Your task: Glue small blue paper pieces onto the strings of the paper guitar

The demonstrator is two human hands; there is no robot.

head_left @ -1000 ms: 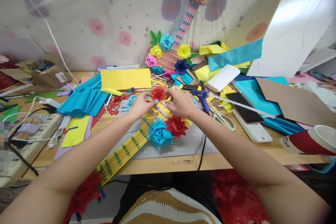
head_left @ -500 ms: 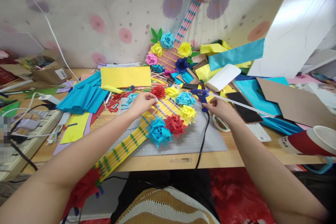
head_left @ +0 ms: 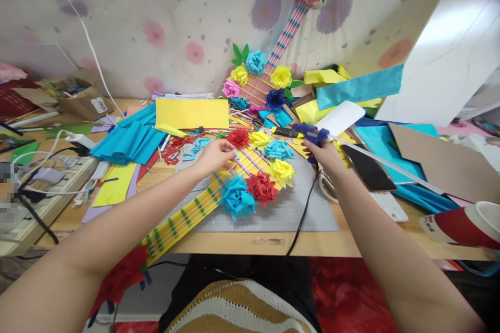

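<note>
My right hand (head_left: 326, 156) is closed round a blue hot glue gun (head_left: 314, 134). A long white glue stick (head_left: 385, 161) sticks out of its back and a black cord hangs below. The nozzle points left, above the clutter. My left hand (head_left: 219, 156) is pinched at the upper left of a yellow paper guitar (head_left: 203, 204); a small pale blue bit shows at the fingertips, too small to name. On the guitar's body are paper flowers: a blue one (head_left: 237, 196), a red one (head_left: 262, 188) and several others. Its neck slants down left past the table edge.
A grey cutting mat (head_left: 312, 216) lies under the guitar. Behind it leans a pink paper guitar (head_left: 287, 36). A phone (head_left: 367, 166) and a paper cup (head_left: 461, 223) are at right. Blue crepe paper (head_left: 130, 138) and a power strip (head_left: 50, 205) lie at left.
The glue gun has turned and moved slightly right and up, and my right hand has closed further round its handle. My left hand keeps its pinch by the guitar. The view has shifted a little.
</note>
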